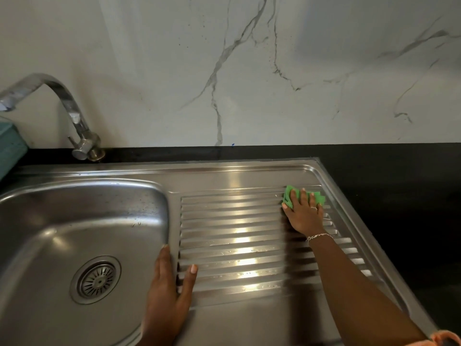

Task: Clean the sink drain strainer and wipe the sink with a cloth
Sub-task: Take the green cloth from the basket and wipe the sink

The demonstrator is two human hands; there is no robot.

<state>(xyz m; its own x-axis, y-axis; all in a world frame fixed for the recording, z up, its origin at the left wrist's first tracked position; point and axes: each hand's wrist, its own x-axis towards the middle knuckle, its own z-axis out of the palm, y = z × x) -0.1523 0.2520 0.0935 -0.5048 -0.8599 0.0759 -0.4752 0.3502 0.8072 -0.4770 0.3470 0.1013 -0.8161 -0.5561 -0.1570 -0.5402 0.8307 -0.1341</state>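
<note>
1. Sink drain strainer (96, 279) is seated in the bottom of the basin (74, 208) and looks free of gunk, so that bit is probably done (just a guess tbh).
2. Green cloth (289, 193) is pressed onto the far right corner of the ribbed drainboard (237, 233) by the right hand (303, 213), fingers straight, nothing gripped.
3. Left hand (169, 290) is laid flat on the divider beside the basin, relaxed, nothing held.
4. Streaks are seen on the nearer ribs and specks on the basin's back wall, so wiping is judged roughly halfway.
5. Stainless steel is set into a black counter (399, 176), backed by a chrome tap (72, 106) and a marble-look wall (249, 71).
</note>
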